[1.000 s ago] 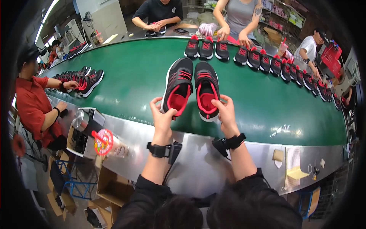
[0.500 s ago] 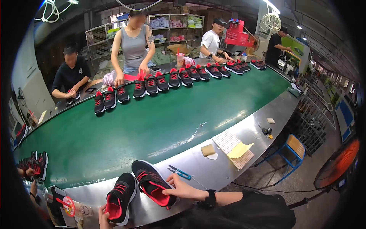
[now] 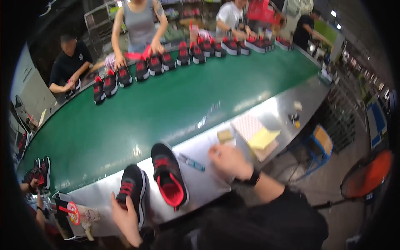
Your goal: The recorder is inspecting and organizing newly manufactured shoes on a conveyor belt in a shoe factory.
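Note:
Two black sneakers with red laces and white soles rest on the metal ledge in front of me. My left hand is closed round the collar of the left sneaker, covering its opening and part of its heel. The right sneaker stands free, its red lining showing. My right hand is over the ledge, right of the blue-handled thread snips and just below a tan sponge block. Motion blurs its curled fingers; whether they hold anything is unclear.
A green conveyor belt runs beyond the ledge, with a row of black-and-red sneakers along its far side. Several people work there. Right of me are a dotted board with yellow paper, a stool and a fan. A drink cup stands left.
My right hand has let go of the right sneaker and moved right, past the snips. The left hand has shifted from the left sneaker's heel onto its collar. The view has tilted down.

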A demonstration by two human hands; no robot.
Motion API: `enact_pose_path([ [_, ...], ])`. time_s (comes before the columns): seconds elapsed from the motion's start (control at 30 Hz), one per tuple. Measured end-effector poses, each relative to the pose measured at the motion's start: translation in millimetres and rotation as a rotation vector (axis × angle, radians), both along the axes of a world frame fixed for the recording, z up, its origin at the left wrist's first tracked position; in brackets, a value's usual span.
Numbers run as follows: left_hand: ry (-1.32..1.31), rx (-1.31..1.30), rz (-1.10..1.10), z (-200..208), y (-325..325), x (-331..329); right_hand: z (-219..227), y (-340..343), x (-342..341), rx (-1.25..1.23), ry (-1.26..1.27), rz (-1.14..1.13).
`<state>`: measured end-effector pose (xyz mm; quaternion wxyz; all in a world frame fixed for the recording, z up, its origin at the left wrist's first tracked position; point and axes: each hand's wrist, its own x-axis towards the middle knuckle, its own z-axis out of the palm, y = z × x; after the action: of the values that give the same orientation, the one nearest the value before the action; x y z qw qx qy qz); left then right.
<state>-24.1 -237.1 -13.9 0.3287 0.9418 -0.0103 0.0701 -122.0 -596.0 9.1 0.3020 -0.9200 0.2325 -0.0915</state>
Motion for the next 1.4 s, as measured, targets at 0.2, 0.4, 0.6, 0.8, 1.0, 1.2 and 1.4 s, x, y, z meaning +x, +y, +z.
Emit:
enact_pose_path([
  [0.2, 0.017, -0.073, 0.03, -2.5, -1.6, 9.8, -5.4, -104.4, -41.7, -0.287, -0.042, -0.284],
  [0.4, 0.216, -0.344, -0.071, 1.3, 29.8, 17.6, -8.1, -115.6, -43.2, -0.186, -0.077, -0.238],
  [0.6, 0.043, -0.458, 0.004, -8.6, 26.7, 6.9, -32.6, -104.9, -0.9, -0.17, 0.187, -0.141],
  [0.8, 0.08, 0.039, 0.17, -5.4, 22.7, 4.5, -55.0, -106.4, 14.3, -0.378, 0.013, 0.014],
  [1.0, 0.12, -0.326, 0.03, -20.3, 33.1, 13.8, -38.2, -89.5, 25.1, -0.281, -0.142, 0.041],
  [1.2, -0.09, -0.678, -0.066, 9.6, 8.8, -3.0, 5.1, 5.1, 46.7, 0.243, -0.314, 0.184],
  [1.4, -0.224, -0.686, -0.093, 53.6, -8.1, -19.6, 55.5, 145.5, 73.0, 0.739, -0.386, 0.701],
])
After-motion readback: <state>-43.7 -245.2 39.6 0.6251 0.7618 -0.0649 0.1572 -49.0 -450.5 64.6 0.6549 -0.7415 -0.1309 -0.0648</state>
